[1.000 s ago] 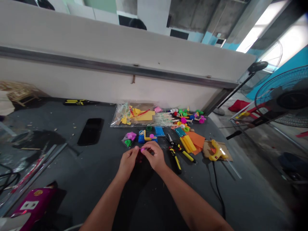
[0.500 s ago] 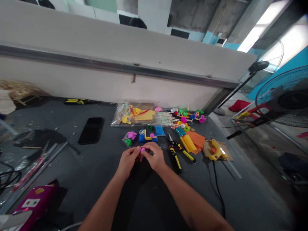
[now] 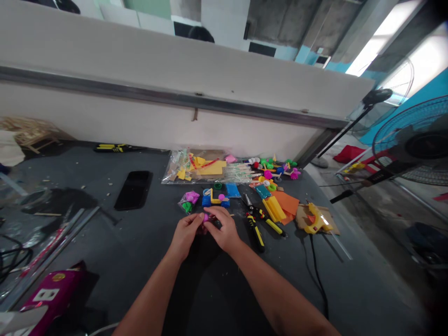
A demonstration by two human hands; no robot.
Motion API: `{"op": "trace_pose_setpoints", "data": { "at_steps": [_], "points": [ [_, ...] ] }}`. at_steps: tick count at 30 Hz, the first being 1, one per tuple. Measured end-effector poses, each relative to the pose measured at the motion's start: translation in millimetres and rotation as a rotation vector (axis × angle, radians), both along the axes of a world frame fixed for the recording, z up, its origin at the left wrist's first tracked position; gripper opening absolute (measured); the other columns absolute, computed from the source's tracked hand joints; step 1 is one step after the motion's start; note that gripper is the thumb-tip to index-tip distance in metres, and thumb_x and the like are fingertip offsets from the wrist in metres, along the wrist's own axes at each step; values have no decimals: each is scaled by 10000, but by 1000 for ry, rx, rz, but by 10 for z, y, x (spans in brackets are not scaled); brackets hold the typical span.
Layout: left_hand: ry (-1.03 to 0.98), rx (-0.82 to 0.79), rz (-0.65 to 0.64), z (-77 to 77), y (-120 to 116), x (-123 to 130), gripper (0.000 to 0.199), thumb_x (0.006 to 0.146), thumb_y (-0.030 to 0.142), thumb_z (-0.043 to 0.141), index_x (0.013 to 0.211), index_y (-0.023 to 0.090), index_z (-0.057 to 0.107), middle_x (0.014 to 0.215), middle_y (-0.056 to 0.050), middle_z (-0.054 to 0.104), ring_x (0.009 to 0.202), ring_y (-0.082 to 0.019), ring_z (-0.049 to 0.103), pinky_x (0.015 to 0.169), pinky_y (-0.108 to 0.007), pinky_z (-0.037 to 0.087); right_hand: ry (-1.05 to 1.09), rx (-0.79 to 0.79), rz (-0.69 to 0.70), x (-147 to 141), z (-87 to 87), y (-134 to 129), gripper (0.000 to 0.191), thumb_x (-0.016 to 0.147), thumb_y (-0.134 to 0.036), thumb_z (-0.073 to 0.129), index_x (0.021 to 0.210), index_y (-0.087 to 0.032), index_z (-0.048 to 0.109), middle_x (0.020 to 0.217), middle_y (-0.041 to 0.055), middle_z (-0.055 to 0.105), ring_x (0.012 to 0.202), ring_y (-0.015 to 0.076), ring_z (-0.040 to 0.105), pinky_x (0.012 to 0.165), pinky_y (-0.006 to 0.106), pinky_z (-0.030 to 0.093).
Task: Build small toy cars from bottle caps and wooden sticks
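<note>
Between my two hands is a small lump of purple modelling clay. My left hand pinches it between thumb and fingers from the left. On the other side my right hand has its thumb and index finger curved around the lump. Part of the clay is covered by the fingertips. Just beyond the hands stands a blue clay piece with a yellow part on it. To its left lies a plastic bag of purple and green clay.
Pliers lie right of my hands, near orange sheets and a yellow glue gun. Clay shapes on sticks and a plastic bag line the back. A phone and purple power box are at left.
My right hand's thumb and index finger have spread wider around the purple clay. The left hand stays nearly in place, and the things on the table have not moved.
</note>
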State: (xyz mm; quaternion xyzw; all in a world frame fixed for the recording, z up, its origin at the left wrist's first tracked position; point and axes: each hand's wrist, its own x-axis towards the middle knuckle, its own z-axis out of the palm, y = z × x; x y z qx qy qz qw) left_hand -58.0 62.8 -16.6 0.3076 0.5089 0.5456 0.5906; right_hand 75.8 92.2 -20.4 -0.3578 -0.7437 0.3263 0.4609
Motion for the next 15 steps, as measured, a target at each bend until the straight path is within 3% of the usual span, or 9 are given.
{"op": "trace_pose_setpoints", "data": {
  "at_steps": [4, 9, 12, 15],
  "points": [
    [102, 16, -5, -9, 7, 8, 363, 729, 484, 619, 621, 139, 653, 548, -6, 597, 521, -107, 521, 535, -211, 431, 15, 6, -82, -7, 16, 6, 134, 796, -270, 618, 909, -239, 683, 874, 48, 649, 875, 176, 581, 814, 327, 476],
    [126, -11, -21, 21, 17, 19, 418, 715, 531, 606, 604, 131, 651, 541, -20, 604, 516, -126, 530, 525, -232, 440, -12, 27, -98, 9, 35, 16, 97, 818, -256, 589, 838, -219, 678, 824, 50, 643, 829, 170, 573, 787, 320, 476],
    [56, -25, -47, 53, 11, 12, 339, 693, 472, 659, 666, 134, 665, 587, -11, 612, 553, -121, 539, 551, -226, 450, -12, 51, -75, 15, 40, 5, 123, 835, -233, 555, 861, -217, 674, 855, 52, 636, 859, 170, 566, 806, 324, 470],
    [-29, -29, -38, 67, 6, -11, 259, 677, 393, 701, 735, 143, 670, 644, -4, 620, 578, -103, 538, 573, -208, 446, 4, 54, -36, 16, 39, -13, 251, 853, -195, 496, 1058, -238, 635, 984, 62, 628, 939, 173, 560, 837, 330, 469]
  ]
}}
